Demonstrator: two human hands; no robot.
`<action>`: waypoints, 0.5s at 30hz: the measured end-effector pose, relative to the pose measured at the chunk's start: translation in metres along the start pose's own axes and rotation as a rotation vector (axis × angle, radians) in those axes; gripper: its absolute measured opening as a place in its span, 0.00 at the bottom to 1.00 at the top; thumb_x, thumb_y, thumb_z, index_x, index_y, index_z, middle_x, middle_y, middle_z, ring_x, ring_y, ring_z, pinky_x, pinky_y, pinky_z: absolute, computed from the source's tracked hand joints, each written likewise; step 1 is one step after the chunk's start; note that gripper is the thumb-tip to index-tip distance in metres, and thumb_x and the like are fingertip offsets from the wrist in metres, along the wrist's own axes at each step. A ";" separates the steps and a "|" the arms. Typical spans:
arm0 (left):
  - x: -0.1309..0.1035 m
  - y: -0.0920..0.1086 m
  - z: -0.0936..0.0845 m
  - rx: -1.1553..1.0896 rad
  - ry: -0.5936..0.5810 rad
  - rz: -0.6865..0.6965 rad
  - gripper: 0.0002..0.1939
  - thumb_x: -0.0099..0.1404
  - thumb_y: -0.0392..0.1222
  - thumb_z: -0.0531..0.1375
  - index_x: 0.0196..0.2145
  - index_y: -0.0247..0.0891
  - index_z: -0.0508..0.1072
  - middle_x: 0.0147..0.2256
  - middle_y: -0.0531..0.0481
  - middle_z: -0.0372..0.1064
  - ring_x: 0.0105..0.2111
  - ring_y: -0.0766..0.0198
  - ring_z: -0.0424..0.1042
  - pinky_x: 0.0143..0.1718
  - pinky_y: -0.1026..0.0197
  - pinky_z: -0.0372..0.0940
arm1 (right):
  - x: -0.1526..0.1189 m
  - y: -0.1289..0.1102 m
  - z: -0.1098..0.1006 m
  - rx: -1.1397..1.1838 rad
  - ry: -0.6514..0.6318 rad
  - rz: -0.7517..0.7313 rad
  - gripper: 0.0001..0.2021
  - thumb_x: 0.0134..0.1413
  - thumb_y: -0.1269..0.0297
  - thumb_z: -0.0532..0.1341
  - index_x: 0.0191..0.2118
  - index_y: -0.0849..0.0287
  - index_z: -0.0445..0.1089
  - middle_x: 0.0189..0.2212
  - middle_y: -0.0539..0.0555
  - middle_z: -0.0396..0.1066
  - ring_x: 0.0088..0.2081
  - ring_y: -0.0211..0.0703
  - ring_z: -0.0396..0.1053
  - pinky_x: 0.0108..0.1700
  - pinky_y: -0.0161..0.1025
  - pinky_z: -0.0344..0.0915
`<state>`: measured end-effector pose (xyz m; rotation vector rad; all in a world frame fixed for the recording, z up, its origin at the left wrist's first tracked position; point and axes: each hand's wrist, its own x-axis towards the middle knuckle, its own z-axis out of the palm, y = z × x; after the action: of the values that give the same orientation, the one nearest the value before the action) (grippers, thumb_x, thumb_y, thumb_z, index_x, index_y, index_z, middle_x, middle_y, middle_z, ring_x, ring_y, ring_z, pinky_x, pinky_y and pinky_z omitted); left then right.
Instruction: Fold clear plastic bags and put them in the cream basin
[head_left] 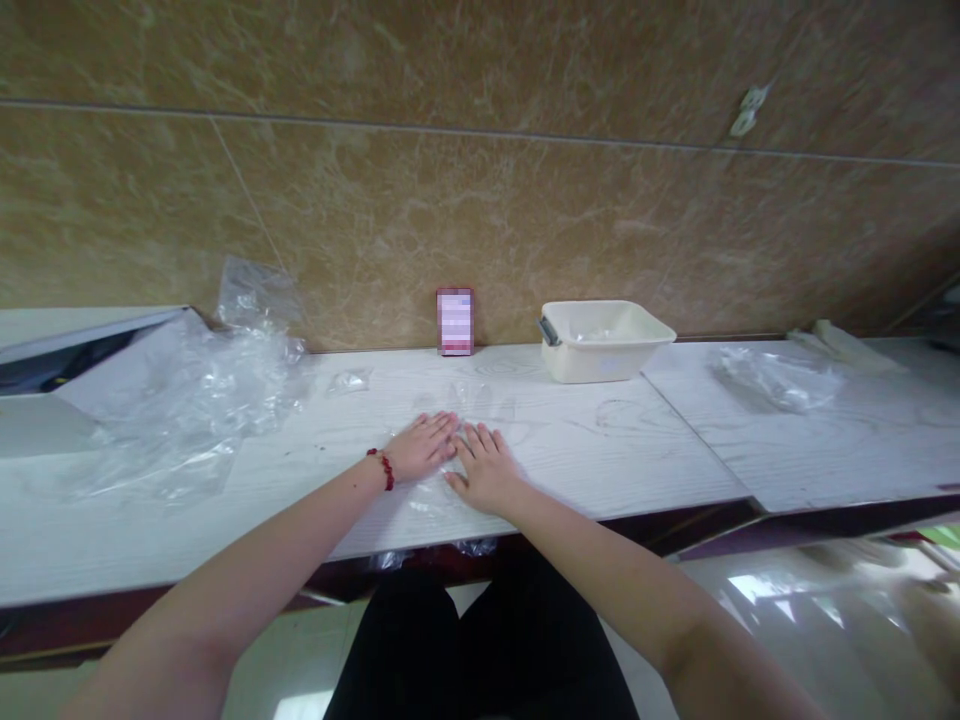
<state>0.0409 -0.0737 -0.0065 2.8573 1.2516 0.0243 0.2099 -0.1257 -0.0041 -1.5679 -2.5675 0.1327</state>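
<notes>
My left hand [424, 446], with a red bead bracelet at the wrist, lies flat with its fingers stretched out. Beside it my right hand [487, 470] rests palm down, fingers spread, its fingertips close to those of the left. Both press on a clear plastic bag [431, 500] on the white wood-grain table [600, 450]. The bag's outline is faint, and part of it is hidden under the hands. Just beyond the fingers more clear plastic [480, 400] shows. A small clear packet [349, 381] lies to the left, toward the wall.
A phone [455, 322] leans upright against the brown marbled wall. Right of it stands a cream plastic bin [607, 345] with clear pieces inside. Crumpled clear bags [217, 390] heap at the left beside an open white box [112, 385]. Another plastic bundle [780, 380] lies far right.
</notes>
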 end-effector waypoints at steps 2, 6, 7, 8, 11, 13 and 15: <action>0.004 -0.023 0.000 0.029 -0.005 -0.032 0.28 0.63 0.53 0.35 0.57 0.38 0.46 0.58 0.47 0.42 0.58 0.60 0.41 0.55 0.52 0.39 | 0.000 0.000 -0.001 0.007 0.007 0.003 0.33 0.51 0.45 0.37 0.59 0.60 0.44 0.59 0.58 0.37 0.59 0.52 0.32 0.56 0.51 0.29; 0.018 -0.052 -0.008 0.123 -0.013 -0.316 0.30 0.62 0.52 0.38 0.56 0.30 0.50 0.57 0.37 0.45 0.57 0.53 0.44 0.53 0.47 0.41 | 0.000 0.000 -0.001 0.016 0.007 0.005 0.33 0.52 0.45 0.37 0.59 0.60 0.43 0.59 0.58 0.36 0.59 0.52 0.31 0.56 0.51 0.29; 0.022 -0.051 -0.011 0.140 -0.001 -0.327 0.30 0.62 0.52 0.38 0.55 0.29 0.51 0.57 0.36 0.45 0.57 0.53 0.43 0.53 0.46 0.39 | 0.000 0.000 -0.001 0.018 0.002 0.006 0.33 0.52 0.44 0.37 0.59 0.60 0.43 0.59 0.58 0.35 0.59 0.51 0.31 0.56 0.51 0.29; 0.026 -0.048 -0.013 0.140 0.008 -0.275 0.29 0.62 0.51 0.38 0.56 0.30 0.51 0.57 0.37 0.44 0.57 0.54 0.42 0.54 0.46 0.38 | -0.001 0.000 -0.002 0.019 0.000 0.006 0.33 0.52 0.44 0.36 0.59 0.60 0.43 0.59 0.58 0.35 0.59 0.51 0.31 0.56 0.51 0.29; 0.039 -0.031 -0.014 0.042 -0.037 0.082 0.27 0.63 0.51 0.36 0.57 0.37 0.47 0.58 0.45 0.42 0.58 0.62 0.40 0.55 0.53 0.37 | -0.001 -0.001 -0.003 0.019 0.000 0.007 0.33 0.52 0.45 0.36 0.58 0.62 0.46 0.59 0.59 0.38 0.59 0.52 0.32 0.56 0.51 0.28; 0.046 -0.024 -0.011 -0.024 -0.083 0.220 0.27 0.64 0.50 0.35 0.57 0.38 0.44 0.58 0.47 0.41 0.58 0.66 0.39 0.56 0.57 0.38 | -0.001 -0.001 -0.004 0.017 0.000 0.009 0.34 0.52 0.45 0.37 0.58 0.63 0.47 0.58 0.60 0.41 0.59 0.52 0.33 0.56 0.51 0.29; 0.052 -0.026 -0.008 -0.042 -0.084 0.226 0.27 0.64 0.50 0.35 0.58 0.38 0.44 0.58 0.46 0.41 0.58 0.65 0.39 0.56 0.56 0.37 | -0.001 -0.002 -0.005 0.020 0.001 0.011 0.33 0.52 0.45 0.38 0.58 0.62 0.46 0.58 0.60 0.41 0.59 0.52 0.33 0.56 0.52 0.29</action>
<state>0.0567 -0.0178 0.0011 2.9132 0.8989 -0.0635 0.2098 -0.1273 0.0006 -1.5745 -2.5494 0.1584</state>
